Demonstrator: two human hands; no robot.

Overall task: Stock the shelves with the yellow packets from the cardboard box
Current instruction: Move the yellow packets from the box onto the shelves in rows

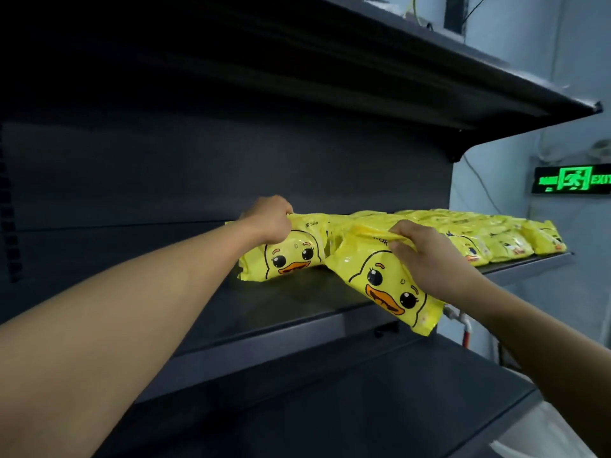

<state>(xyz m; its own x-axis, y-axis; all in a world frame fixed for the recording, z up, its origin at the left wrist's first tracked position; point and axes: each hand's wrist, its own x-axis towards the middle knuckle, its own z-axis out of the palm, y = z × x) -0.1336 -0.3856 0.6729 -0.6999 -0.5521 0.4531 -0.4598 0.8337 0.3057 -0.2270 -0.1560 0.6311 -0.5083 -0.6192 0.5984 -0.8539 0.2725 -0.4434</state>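
Note:
Two yellow packets printed with a duck face are at the dark middle shelf. My left hand grips the top edge of the left packet, which lies on the shelf. My right hand pinches the top of the right packet; its lower end hangs over the shelf's front edge. A row of several more yellow packets lies along the shelf to the right. The cardboard box is out of view.
A dark upper shelf overhangs the hands. A lower shelf sits below. The shelf's left part holds nothing. A green exit sign glows on the pale wall at the right.

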